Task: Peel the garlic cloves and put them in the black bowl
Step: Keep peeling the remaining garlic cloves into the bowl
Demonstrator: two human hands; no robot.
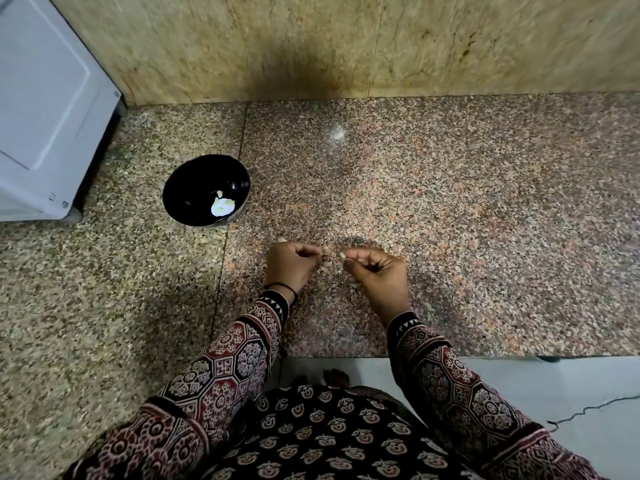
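The black bowl stands on the granite counter to the left, with a few pale peeled cloves inside. In the middle of the counter my right hand pinches a small pale garlic clove at its fingertips. A short gap to its left, my left hand has its fingers curled and pinches a thin scrap of garlic skin. Small bits of skin lie on the counter below the two hands.
A white appliance stands at the back left, close to the bowl. A stone wall runs along the back. The counter's front edge drops to a pale floor, where a thin dark cord lies.
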